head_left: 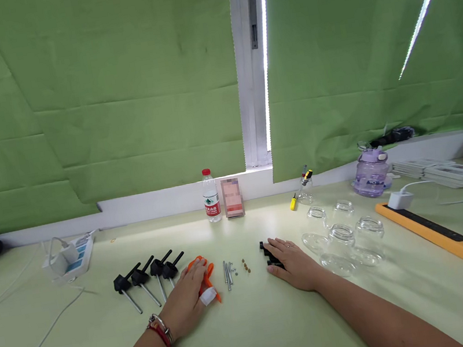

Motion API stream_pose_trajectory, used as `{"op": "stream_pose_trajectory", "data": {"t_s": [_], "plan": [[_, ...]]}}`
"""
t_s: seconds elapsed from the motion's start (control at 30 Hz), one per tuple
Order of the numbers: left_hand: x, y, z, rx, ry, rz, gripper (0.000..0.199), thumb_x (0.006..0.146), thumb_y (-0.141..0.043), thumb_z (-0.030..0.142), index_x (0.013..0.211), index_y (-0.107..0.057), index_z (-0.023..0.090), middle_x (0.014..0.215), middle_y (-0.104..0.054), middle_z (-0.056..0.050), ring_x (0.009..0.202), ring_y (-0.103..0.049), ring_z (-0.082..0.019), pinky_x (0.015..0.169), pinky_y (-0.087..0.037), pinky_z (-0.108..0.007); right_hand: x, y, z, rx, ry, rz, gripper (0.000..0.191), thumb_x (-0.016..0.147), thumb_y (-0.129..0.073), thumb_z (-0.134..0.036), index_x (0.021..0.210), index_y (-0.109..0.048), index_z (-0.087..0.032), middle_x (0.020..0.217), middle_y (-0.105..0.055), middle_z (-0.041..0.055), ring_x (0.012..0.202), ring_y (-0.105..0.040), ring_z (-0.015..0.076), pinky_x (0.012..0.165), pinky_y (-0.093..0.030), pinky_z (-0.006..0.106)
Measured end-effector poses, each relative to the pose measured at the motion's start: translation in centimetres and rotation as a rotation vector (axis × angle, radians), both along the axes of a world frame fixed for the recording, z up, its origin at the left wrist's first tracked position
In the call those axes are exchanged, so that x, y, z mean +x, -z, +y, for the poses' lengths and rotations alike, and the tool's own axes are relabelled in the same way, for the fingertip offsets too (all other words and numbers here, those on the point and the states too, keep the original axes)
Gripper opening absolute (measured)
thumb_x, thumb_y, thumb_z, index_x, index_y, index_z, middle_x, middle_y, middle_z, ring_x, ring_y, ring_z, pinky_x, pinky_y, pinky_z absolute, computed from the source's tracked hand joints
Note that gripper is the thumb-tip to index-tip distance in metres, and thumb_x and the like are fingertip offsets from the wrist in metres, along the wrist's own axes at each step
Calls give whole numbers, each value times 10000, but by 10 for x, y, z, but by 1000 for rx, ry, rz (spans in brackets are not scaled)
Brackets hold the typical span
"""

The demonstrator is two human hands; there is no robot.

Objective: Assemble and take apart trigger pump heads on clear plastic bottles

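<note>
My left hand (188, 295) lies over some orange plastic pieces (207, 282), its fingers stretched out and partly covering them. A white wrap is around its thumb. To its left are several black knob-like parts with black handles and metal rods (141, 277). My right hand (295, 264) rests flat on small black pieces (265, 250), mostly hidden beneath its fingers. Between my hands lie several silver bolts (229, 275), a few tiny silver nuts (235, 269) and several small brownish pieces (245, 265).
Several clear glass vessels (342, 238) stand right of my right hand. Beyond them are an orange power strip (438, 231) and a purple bottle (371, 173). A water bottle (211, 197) and pink box (232, 198) stand at the back; a white power strip (80, 256) is left.
</note>
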State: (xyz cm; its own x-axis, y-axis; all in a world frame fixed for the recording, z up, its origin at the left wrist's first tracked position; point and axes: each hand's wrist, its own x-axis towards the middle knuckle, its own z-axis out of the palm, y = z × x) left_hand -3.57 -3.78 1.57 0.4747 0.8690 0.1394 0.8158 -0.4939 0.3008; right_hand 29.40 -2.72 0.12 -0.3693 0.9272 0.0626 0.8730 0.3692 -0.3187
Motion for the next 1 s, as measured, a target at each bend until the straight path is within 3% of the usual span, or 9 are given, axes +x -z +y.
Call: {"op": "stream_pose_trajectory", "data": {"t_s": [0.63, 1.0], "plan": [[0, -2, -1, -24, -2, -39, 488, 888, -399, 472, 1285, -420, 189, 1446, -350, -120, 1358, -247, -289, 1076, -295, -492, -1, -2, -1, -6, 1, -5, 702, 868, -244, -646, 1442, -229, -242, 1519, -201, 64, 1386, -157, 278, 1118, -115, 447], [-5, 7, 2, 2, 16, -64, 410, 906, -375, 438, 1227, -447, 193, 1438, -354, -118, 1352, -251, -283, 1070, -294, -482, -2, -4, -2, -13, 8, -4, 690, 872, -250, -635, 1441, -234, -245, 1519, -202, 57, 1387, -155, 280, 1119, -109, 448]]}}
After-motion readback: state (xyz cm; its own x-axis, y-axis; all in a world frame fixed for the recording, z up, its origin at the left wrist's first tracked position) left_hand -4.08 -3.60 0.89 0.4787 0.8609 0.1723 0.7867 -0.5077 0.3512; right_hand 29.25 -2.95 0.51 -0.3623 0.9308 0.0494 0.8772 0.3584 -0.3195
